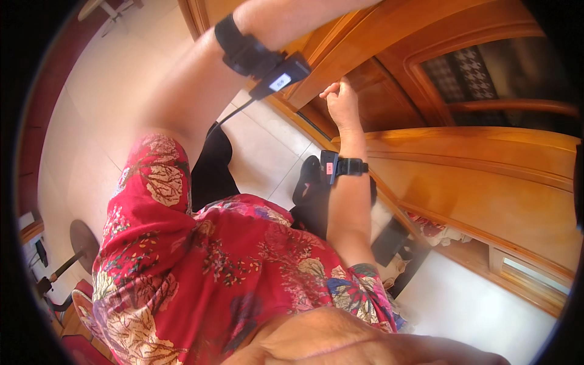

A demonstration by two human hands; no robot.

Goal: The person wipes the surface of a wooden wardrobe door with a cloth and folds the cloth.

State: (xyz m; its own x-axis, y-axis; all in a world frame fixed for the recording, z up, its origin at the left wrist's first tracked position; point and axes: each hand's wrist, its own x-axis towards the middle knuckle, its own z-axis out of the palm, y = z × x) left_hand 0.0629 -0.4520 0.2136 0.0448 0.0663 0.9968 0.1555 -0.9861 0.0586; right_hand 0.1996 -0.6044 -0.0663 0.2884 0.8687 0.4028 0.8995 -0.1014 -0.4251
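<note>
My right hand is raised in front of a wooden cabinet, its fingers curled in and closed beside the recessed reddish-brown panel. Whether something small sits in those fingers, or whether they touch the wood, I cannot make out. A black strap with a small box circles my right wrist. My left forearm reaches across the top toward the cabinet, and its hand lies beyond the upper edge. It wears another black strap with a box and a cable.
Patterned cloth shows behind a cabinet pane. A wide wooden ledge runs along the right, above an opening with cloth items. A white surface is at lower right. Pale floor tiles lie below; a round-based stand is at left.
</note>
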